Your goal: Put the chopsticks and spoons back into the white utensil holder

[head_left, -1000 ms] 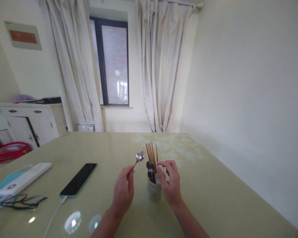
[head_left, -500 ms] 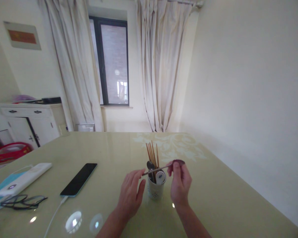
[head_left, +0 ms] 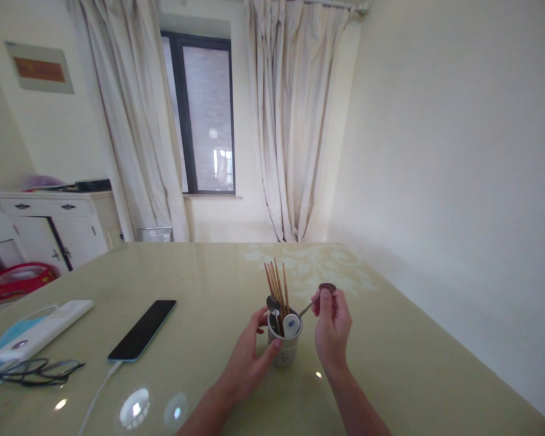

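Note:
A whitish utensil holder point(head_left: 285, 356) with small holes in its wall stands upright on the table. In it are several wooden chopsticks point(head_left: 278, 284), a metal spoon point(head_left: 273, 303) and a white ceramic spoon point(head_left: 291, 326) with a blue mark. My left hand point(head_left: 249, 357) is curled round the holder's left side, thumb in front and fingers at the rim. To the right, my right hand point(head_left: 332, 327) pinches a second metal spoon point(head_left: 327, 287) by its bowl. That spoon's handle slants down to the left, its tip at the holder's right rim; whether it is inside I cannot tell.
At left lie a smartphone point(head_left: 143, 330) on a white cable, a white power bank point(head_left: 45, 330), glasses point(head_left: 40, 371) and a blue face mask point(head_left: 16, 339). The glossy table point(head_left: 209, 272) runs along the wall at right. Behind are a white cabinet point(head_left: 84, 227) and a red basket point(head_left: 20, 277).
My left hand has left the spoon's handle and moved down onto the utensil holder. The spoon in my right hand has tilted, its handle now pointing down toward the holder's rim.

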`<state>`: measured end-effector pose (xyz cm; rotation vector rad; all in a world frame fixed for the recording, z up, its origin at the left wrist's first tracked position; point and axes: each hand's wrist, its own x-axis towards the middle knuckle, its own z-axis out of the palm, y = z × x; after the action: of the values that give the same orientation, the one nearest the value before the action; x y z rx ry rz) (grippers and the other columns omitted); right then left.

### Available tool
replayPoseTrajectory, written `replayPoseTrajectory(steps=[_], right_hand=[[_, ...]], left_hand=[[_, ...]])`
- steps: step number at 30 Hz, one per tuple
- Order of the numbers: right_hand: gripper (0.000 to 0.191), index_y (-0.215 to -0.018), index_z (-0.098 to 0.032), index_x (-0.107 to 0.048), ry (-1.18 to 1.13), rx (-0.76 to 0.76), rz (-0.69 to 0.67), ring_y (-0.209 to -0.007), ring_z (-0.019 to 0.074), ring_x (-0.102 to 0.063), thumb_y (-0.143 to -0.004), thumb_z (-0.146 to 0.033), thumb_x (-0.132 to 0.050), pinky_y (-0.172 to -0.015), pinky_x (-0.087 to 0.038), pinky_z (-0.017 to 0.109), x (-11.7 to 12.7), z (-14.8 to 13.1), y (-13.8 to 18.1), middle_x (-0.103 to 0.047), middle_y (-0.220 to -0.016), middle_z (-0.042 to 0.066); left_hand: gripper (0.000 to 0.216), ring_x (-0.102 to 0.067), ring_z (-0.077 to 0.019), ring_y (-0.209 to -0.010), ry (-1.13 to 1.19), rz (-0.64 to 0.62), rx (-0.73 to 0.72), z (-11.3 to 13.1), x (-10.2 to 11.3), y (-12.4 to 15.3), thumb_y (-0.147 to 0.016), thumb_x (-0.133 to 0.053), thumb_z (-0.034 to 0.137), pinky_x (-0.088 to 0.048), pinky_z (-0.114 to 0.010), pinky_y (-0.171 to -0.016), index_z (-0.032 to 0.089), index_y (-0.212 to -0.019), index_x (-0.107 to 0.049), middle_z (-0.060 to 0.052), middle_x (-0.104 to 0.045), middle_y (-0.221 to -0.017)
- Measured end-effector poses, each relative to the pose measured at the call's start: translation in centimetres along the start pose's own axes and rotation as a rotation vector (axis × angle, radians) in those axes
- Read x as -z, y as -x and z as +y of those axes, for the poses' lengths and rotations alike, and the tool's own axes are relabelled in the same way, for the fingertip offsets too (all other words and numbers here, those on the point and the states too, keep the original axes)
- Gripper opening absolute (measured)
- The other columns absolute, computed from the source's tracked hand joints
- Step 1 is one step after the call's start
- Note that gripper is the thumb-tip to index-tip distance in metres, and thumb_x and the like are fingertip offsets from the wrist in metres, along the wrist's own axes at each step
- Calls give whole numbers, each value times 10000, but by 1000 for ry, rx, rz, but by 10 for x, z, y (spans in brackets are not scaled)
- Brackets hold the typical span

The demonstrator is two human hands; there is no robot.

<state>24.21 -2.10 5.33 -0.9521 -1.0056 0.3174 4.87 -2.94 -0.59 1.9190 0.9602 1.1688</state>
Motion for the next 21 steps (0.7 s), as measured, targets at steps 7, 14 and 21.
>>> replayPoseTrajectory(steps=[7, 14, 21], right_hand=[[364, -997, -184, -717, 147, -56, -204, -661, 182, -631, -948, -542, -674, -611, -497, 282, -9, 8, 4, -707, -772, 24], [478, -1028, -163, -737, 141, -150, -288, -693, 210, -655, -922, -625, -668, -614, -517, 305, -12, 15, 6, -734, -815, 57], [789, -1376, -165, -593, 96, -175, -649, -1090, 298, -711, -779, -636, -800, -906, -581, 426, -13, 31, 16, -716, -1278, 157]], left_hand=[[728, -570, -339, -1359, 50, -23, 0, 0, -2, -2, -939, -721, 473, -467, -498, -1098, 218, -1545, -409, -169, -599, -1503], [724, -603, -337, -1326, 53, -2, -24, -5, -4, -4, -927, -740, 455, -506, -488, -1064, 218, -1543, -442, -171, -615, -1490], [642, -646, -309, -1266, 53, 94, 12, -9, 4, -9, -973, -682, 443, -541, -460, -1002, 210, -1519, -437, -161, -655, -1429]])
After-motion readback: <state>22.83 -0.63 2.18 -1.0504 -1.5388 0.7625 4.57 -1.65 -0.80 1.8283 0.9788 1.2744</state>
